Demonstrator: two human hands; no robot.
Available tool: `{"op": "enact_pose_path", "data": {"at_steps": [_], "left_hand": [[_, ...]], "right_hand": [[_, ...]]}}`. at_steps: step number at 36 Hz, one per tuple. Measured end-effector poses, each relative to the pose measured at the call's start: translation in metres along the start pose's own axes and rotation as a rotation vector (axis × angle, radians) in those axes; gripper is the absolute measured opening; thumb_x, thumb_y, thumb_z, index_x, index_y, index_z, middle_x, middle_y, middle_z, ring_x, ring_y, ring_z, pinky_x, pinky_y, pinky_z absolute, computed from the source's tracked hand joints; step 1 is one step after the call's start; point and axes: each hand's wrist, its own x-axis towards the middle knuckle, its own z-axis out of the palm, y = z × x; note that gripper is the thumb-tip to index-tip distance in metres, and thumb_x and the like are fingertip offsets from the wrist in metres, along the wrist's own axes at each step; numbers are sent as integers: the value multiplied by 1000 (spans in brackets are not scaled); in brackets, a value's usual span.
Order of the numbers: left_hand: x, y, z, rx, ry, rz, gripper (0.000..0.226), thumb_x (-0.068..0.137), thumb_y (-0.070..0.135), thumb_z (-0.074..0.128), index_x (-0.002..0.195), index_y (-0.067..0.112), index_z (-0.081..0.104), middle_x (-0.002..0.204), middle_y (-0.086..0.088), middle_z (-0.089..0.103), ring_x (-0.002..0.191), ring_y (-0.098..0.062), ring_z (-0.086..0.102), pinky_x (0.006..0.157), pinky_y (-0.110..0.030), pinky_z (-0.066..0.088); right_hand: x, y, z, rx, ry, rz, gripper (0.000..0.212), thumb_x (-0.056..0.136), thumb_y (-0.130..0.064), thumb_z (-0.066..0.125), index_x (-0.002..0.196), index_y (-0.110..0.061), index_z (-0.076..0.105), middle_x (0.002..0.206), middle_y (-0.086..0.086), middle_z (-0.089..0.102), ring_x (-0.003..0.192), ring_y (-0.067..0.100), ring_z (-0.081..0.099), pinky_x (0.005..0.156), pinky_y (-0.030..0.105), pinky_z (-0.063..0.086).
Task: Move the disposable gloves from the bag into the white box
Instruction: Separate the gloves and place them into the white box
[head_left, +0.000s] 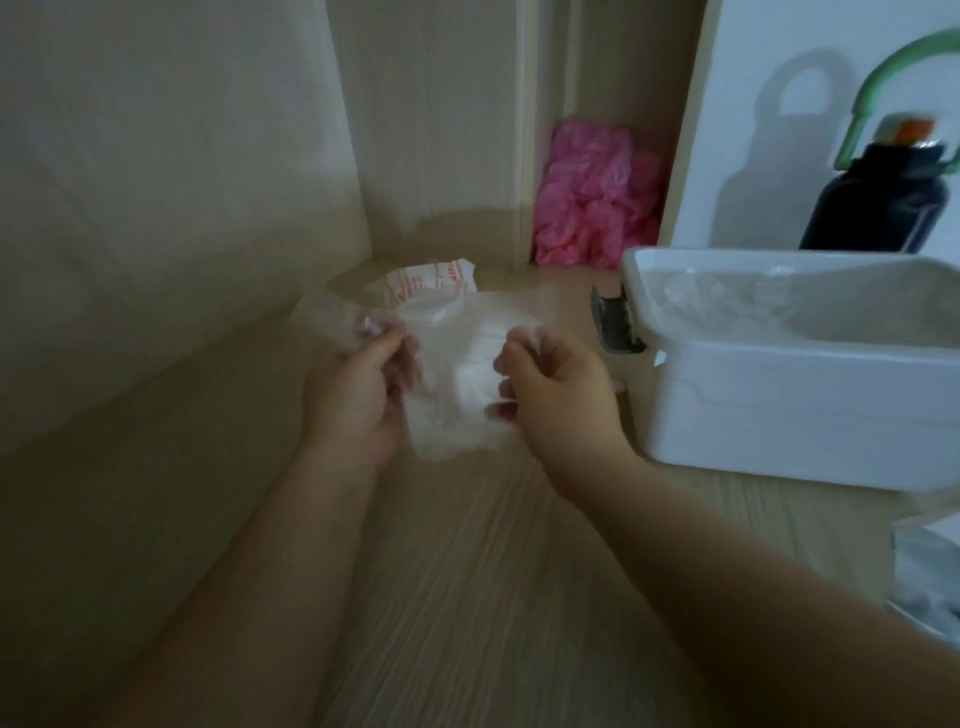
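Note:
Both my hands hold a thin, clear disposable glove (457, 379) stretched between them above the wooden surface. My left hand (363, 384) pinches its left edge and my right hand (556, 384) grips its right side. Behind them lies a flat plastic bag (423, 283) with red print, close to the wall. The white box (779, 395) stands open at the right, with several crumpled clear gloves (722, 301) inside it. The picture is blurred.
A heap of pink plastic (592, 197) fills a narrow gap at the back. A dark bottle (878, 202) with a green handle stands behind the box. A grey latch (615, 322) hangs on the box's left end. Something pale sits at the right edge (930, 582).

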Motion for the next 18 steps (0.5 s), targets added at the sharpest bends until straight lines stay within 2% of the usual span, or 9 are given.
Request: {"op": "enact_pose_path", "data": {"at_steps": [2,5,8,10,12,18], "left_hand": [[0,16,9,-91,23,4,12,92,6,56,82,11,60,53,4,62,47,-4,59,45,-17,48],[-5,41,30,-172,-66,66,19,94,1,50,82,14,56,53,6,62,48,-2,58,48,-15,49],[-14,60,52,-19,-226,140,19,93,2,52,79,14,57,56,3,62,49,-5,58,46,-18,48],[-21,61,69,76,-328,96,17,92,2,54,79,11,60,58,1,63,50,-6,60,45,-17,47],[-26,58,88,120,-347,36,16,91,-2,54,80,8,61,58,1,65,50,-5,62,46,-16,48],[-20,38,123,237,-322,-58,9,88,2,61,82,8,66,62,1,65,56,-4,62,49,-16,50]], "right_hand": [[4,-18,2,-139,35,-86,13,98,-19,48,89,-17,58,82,2,60,66,9,57,54,19,53],[16,-50,0,-329,142,-237,25,98,-25,49,91,-4,60,81,13,63,71,25,61,65,40,54],[32,-82,-13,-366,214,-291,28,97,-25,49,88,-2,61,72,12,61,61,19,55,57,33,49],[40,-95,-29,-419,258,-273,28,96,-24,49,84,-3,61,64,6,55,54,13,49,50,26,41],[47,-104,-51,-441,277,-209,26,95,-23,50,81,-4,62,61,1,52,51,12,47,46,22,38],[54,-112,-122,-626,312,-56,25,93,-18,54,88,4,65,78,20,64,60,23,51,57,36,48]]}}
